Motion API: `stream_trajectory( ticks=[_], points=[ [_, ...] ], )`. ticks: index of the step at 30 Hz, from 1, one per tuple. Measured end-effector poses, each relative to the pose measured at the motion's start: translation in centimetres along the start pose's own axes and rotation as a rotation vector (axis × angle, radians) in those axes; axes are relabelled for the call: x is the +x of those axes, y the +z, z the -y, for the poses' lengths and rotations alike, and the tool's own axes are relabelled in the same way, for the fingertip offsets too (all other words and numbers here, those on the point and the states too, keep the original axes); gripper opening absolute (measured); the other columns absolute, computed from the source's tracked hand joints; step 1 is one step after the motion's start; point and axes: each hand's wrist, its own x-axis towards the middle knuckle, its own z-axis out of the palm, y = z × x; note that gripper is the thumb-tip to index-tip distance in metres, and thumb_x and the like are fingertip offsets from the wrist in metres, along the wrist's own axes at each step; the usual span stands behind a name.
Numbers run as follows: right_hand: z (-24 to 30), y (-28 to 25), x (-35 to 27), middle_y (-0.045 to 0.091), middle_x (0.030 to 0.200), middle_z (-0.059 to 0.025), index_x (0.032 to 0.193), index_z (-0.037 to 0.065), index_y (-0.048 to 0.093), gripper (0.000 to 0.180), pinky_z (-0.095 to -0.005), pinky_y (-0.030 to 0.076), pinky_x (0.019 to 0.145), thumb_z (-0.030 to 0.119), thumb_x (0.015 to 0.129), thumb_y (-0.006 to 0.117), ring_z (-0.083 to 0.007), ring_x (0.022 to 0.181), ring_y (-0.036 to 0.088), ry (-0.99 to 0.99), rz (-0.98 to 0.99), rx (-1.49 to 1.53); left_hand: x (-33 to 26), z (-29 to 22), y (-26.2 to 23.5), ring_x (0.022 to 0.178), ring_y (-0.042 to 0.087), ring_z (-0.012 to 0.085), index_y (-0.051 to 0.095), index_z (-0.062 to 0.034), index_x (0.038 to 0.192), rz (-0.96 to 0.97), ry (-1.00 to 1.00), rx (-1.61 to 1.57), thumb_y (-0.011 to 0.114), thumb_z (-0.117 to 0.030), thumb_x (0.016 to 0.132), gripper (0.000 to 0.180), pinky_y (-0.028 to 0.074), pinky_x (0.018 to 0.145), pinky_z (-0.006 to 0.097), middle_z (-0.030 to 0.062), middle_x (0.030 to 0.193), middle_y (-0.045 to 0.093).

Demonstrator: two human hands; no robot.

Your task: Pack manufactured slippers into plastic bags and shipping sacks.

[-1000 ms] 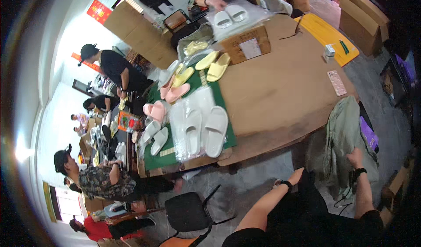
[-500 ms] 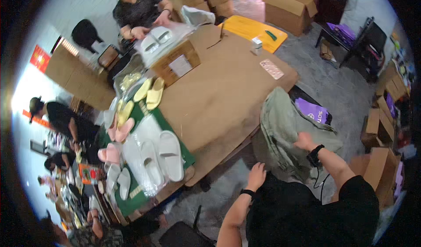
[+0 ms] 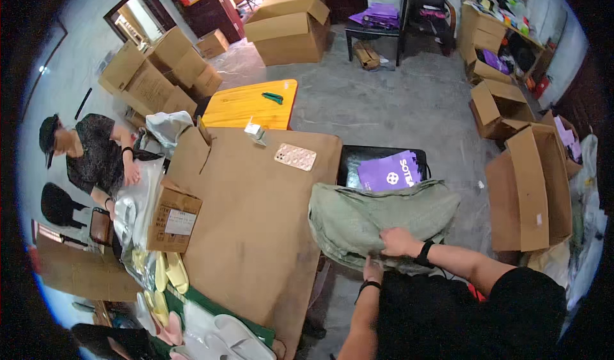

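A large grey-green woven sack (image 3: 377, 216) bulges in front of me, beside the right edge of the brown-covered table. My right hand (image 3: 400, 242) is closed on the fabric at its near side. Just left of it, my left hand (image 3: 373, 270) grips the sack's near edge, part of its fingers hidden in the folds. What the sack contains cannot be seen. Behind it, purple printed bags (image 3: 389, 171) lie on a black chair seat (image 3: 350, 162).
The table (image 3: 249, 200) bears a patterned phone (image 3: 295, 157), a small white box (image 3: 255, 133), a carton (image 3: 173, 219) and slippers (image 3: 171, 273). A person (image 3: 96, 149) handles clear plastic at the left. A yellow board (image 3: 249, 101) holds a green cutter (image 3: 273, 98). Open cartons (image 3: 527, 194) stand right.
My view has swung to the right. My left hand has come from beside my body to the sack, close to the right hand, which stays on the fabric.
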Motion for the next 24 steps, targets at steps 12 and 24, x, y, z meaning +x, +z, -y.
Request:
stream_trajectory(
  ticks=[12,24],
  points=[
    [-1.1,-0.9,-0.1,0.056,0.083,-0.0147,0.083,0.002,0.054,0.039,-0.0401,0.046,0.069,0.030,0.060,0.067,-0.0313,0.080,0.056,0.005,-0.071,0.034,-4.7,2.2,2.8,0.125,0.027,0.0175,0.050,-0.0165,0.120,-0.198,0.341,0.328,0.041,-0.029,0.088,0.036,0.017,0.101,0.047,0.0016,0.124,0.046],
    [0.2,0.7,-1.4,0.055,0.083,-0.0135,0.104,0.002,0.045,0.057,-0.0386,0.044,0.065,0.030,0.061,0.071,-0.0304,0.077,0.056,0.106,-0.179,-0.084,-15.8,1.2,5.3,0.123,0.031,0.0210,0.049,-0.0079,0.118,-0.037,0.437,0.149,0.039,-0.018,0.083,0.038,0.023,0.101,0.032,0.0076,0.132,0.037]
  ],
)
